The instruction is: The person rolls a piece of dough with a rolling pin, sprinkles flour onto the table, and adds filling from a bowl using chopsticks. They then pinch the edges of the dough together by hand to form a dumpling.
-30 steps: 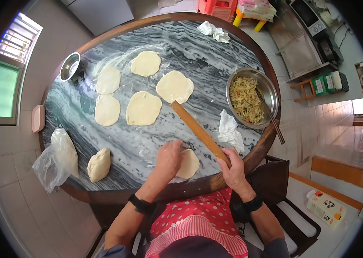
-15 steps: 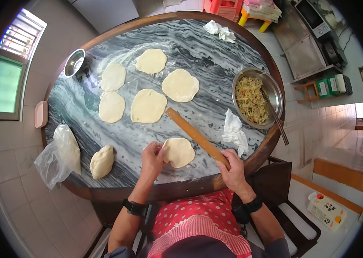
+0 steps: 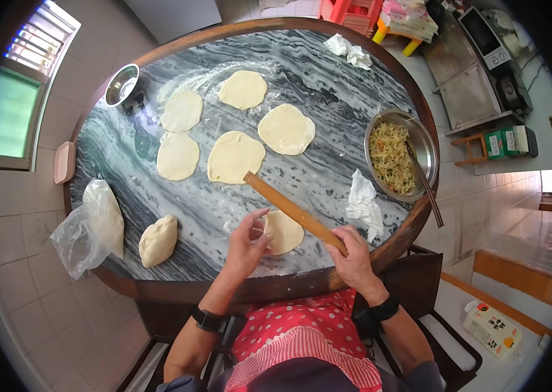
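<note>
A flat dough round (image 3: 284, 233) lies near the table's front edge, its left side at the fingers of my left hand (image 3: 248, 245), which pinch its edge. My right hand (image 3: 353, 257) is wrapped round the lower end of a wooden rolling pin (image 3: 299, 214). The pin slants up to the left above the marble, its far tip by the lower edge of a larger dough round (image 3: 236, 157). Several other flat rounds, one of them at the right (image 3: 286, 129), lie farther back. An unrolled dough lump (image 3: 158, 241) sits left of my left hand.
A steel bowl of shredded filling (image 3: 390, 157) with chopsticks stands at the right, beside a crumpled tissue (image 3: 365, 206). More tissue (image 3: 348, 51) lies at the back. Bagged dough (image 3: 103, 219) is at the left edge, and a small metal bowl (image 3: 122, 85) at the back left.
My left hand has moved right and its fingers have shifted at the dough's left edge. The rolling pin's far tip has dropped slightly to the left. The whole view has shifted a little.
</note>
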